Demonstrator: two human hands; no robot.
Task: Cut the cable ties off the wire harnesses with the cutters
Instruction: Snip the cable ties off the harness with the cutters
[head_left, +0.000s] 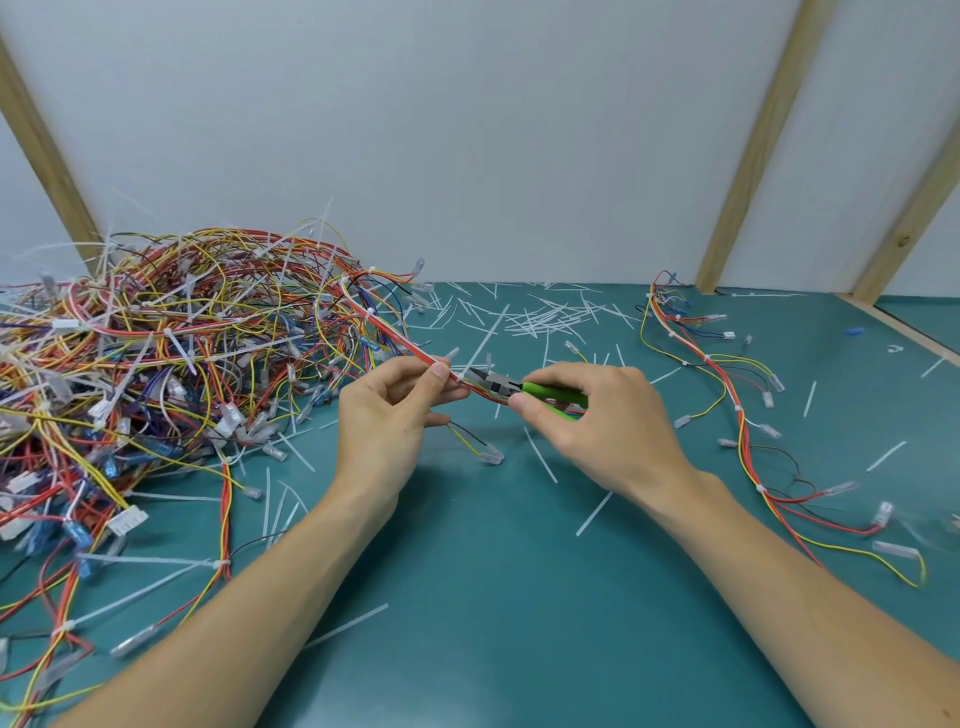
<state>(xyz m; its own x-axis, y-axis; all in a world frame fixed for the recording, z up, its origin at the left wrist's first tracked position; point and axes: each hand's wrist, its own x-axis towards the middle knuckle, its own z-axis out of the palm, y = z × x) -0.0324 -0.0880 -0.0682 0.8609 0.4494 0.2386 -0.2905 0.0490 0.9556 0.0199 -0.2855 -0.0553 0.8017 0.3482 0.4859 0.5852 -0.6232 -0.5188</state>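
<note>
Left hand (395, 410) pinches one wire harness (395, 338) between thumb and forefinger, holding it just above the counter (493, 597). Right hand (597, 415) grips the green-handled cutters (511, 387), fingers curled round the handles.

Key relation: the held stretch of harness runs diagonally, from the big pile (156, 364) at far left down toward the right hand. The cutters lie nearly along that same line, nose pointing left toward the left thumb. Their tip sits at the wires just right of the left thumb, in the short gap between the two hands. A white cable tie (461, 375) appears to sit at that spot (small, partly hidden, so not certain). Whether the jaws stand open or closed on it cannot be told.

Judgement: the cut turns on the nose getting across the tie band without catching a wire, since tool and wires run almost parallel. The right hand does the work; the left only steadies, approx. a thumb's reach from the blades, which is a pinch risk.

Elsewhere: a second harness (727, 395) lies stretched out on the counter at right, well apart from both hands, with ties visible on it. Cut tie offcuts (545, 317) lie scattered at the back and centre.

Markings: no brand, label or legible writing on cutters, connectors or counter.
</note>
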